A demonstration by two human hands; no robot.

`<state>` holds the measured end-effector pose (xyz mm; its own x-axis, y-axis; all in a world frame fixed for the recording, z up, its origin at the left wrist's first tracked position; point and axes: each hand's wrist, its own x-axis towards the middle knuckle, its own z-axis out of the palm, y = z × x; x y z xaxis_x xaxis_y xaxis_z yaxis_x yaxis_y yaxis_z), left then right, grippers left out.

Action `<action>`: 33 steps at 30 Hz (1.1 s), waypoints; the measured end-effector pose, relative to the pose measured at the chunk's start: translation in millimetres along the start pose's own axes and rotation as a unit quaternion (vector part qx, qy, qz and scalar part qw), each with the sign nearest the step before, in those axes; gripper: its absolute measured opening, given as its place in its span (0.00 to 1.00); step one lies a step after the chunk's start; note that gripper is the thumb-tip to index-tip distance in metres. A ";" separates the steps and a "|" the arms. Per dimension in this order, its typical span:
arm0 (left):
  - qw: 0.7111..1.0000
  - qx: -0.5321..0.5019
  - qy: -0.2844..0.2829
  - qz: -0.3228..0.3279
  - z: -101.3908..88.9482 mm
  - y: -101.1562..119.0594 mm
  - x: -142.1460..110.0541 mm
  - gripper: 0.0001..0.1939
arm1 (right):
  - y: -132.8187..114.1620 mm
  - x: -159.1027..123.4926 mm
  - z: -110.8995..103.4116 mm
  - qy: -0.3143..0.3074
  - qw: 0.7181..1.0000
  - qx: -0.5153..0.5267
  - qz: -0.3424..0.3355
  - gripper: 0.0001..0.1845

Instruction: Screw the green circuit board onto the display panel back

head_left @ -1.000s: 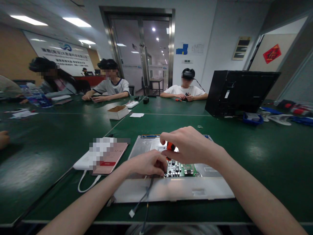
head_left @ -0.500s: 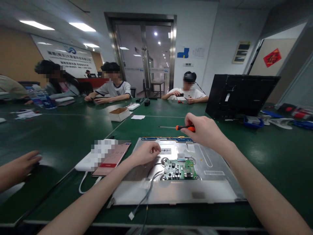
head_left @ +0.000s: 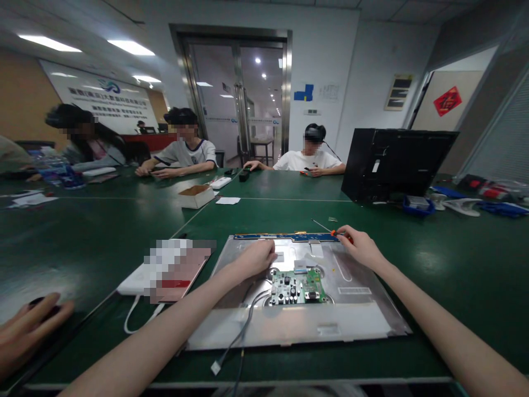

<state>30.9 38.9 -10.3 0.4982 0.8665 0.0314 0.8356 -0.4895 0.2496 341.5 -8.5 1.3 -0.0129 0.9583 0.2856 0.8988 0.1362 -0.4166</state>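
The right hand is closed around the screwdriver. The orange and black handle sits in its fingers, and the thin metal stick pokes out to the left and away, past the far edge of the panel. The left hand is over the left part of the panel with its fingers curled in. I cannot tell if it has something tiny in it, or if it touches the metal.

The panel is flat, shiny and grey. It lies on the green table, below and between the two hands. The board is green with little black and silver bits. It sits on the panel, nearer the person than both hands. The blue strip runs along the panel's far edge, and its right end is just beside the right hand.

The wires come from the board's left side, closer to the person than the left hand, and hang over the near edge. One ends in a white plug.

Left of the left hand lies a pink phone, next to a white block. Farther left, another person's hand rests on a dark thing. The big black screen stands beyond the right hand.
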 end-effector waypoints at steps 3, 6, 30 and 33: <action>1.000 -0.013 -0.010 0.004 -3.9 -3.6 0.9 0.06 | 0.7 -4.2 4.5 0.017 1.000 0.016 -0.004 0.16; 0.999 -0.032 -0.020 0.017 -12.5 -7.4 1.1 0.06 | -4.1 -6.4 5.6 0.034 0.999 0.028 -0.011 0.17; 0.926 -0.235 -0.117 0.273 24.6 58.9 45.5 0.02 | 3.0 -5.6 15.1 0.121 0.991 0.052 -0.035 0.13; 0.921 -0.261 -0.122 0.263 28.3 55.4 47.3 0.02 | 1.7 -6.3 16.4 0.111 0.992 0.047 -0.045 0.13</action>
<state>107.3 50.0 -22.3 0.8926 0.4437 0.0796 0.2694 -0.6666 0.6951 335.9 -10.2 -15.4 0.0141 0.8638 0.5037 0.8538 0.2517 -0.4557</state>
